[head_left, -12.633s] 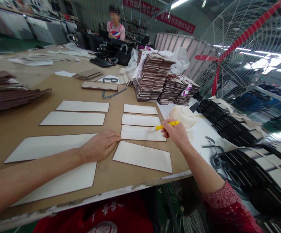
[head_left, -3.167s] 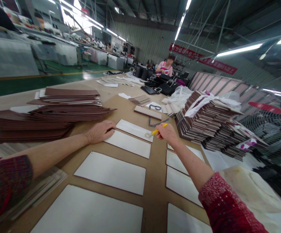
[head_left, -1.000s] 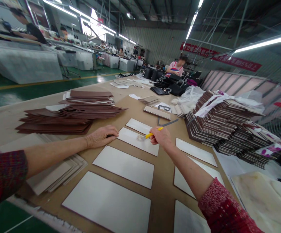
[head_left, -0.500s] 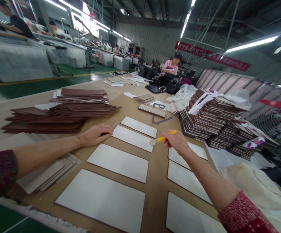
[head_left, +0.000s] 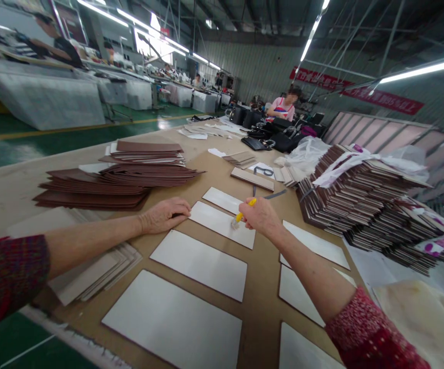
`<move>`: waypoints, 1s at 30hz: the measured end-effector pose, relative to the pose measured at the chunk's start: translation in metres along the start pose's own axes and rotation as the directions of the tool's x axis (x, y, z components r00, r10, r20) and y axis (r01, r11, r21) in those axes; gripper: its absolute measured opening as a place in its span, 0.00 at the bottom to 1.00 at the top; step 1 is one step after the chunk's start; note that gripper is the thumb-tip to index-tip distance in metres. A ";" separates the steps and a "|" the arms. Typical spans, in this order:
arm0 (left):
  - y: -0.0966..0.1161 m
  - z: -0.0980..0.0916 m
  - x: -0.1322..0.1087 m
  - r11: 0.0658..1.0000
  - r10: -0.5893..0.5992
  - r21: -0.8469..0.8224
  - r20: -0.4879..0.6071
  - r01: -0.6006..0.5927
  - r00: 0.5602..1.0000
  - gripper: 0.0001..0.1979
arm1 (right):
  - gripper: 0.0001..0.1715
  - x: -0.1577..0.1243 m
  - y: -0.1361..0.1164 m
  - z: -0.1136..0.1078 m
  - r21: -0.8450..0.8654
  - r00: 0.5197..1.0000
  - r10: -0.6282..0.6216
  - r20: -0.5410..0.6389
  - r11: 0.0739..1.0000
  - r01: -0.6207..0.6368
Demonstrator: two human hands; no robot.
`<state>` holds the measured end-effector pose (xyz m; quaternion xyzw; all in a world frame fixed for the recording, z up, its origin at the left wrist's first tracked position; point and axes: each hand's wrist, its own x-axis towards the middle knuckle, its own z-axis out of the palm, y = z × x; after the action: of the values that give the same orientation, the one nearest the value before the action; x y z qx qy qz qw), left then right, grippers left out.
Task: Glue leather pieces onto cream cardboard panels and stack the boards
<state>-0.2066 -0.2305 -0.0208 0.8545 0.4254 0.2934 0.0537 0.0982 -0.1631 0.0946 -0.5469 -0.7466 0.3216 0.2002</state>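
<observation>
My right hand [head_left: 260, 218] is closed around the yellow handle of a paintbrush [head_left: 240, 217]. Its bristles touch a white rectangular panel [head_left: 212, 218] with a dark edge. At that panel's left end lies my left hand [head_left: 166, 215], fingers stretched out and tips against the corner. Just beyond is a narrower white panel [head_left: 222, 199], partly covered by the right hand. Nearer to me lie a wider white panel [head_left: 201, 264] and a still larger one [head_left: 175, 318]. A second column of white panels [head_left: 314, 243] runs under my right forearm, which hides parts of it.
Brown sheets [head_left: 91, 187] are piled at the left, with pale boards [head_left: 102, 274] under my left forearm. A tall stack of brown-edged panels [head_left: 344, 189] stands at the right, beside cream cloth [head_left: 421, 318]. Black bags [head_left: 271, 133] and a person [head_left: 282, 107] are at the far end.
The brush and my right hand have moved left along the same panel, from near its right end toward its middle. My left hand stays at the panel's left end. The view has shifted slightly.
</observation>
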 end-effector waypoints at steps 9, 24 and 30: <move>0.000 -0.001 0.001 1.000 0.001 -0.016 0.000 -0.001 1.000 0.11 | 0.09 0.035 -0.025 0.053 0.233 0.998 -0.043 0.050 0.972 0.030; 0.001 -0.001 0.001 1.000 0.008 -0.004 0.003 -0.008 1.000 0.11 | 0.09 0.040 -0.027 0.063 0.304 0.998 -0.012 0.054 0.953 -0.005; -0.003 0.002 -0.001 1.000 0.013 0.002 -0.009 -0.013 1.000 0.10 | 0.08 0.021 0.019 0.017 0.255 0.996 0.084 0.033 0.963 -0.089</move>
<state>-0.2084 -0.2291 -0.0236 0.8558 0.4205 0.2972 0.0492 0.0932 -0.1444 0.0682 -0.5449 -0.6762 0.4299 0.2469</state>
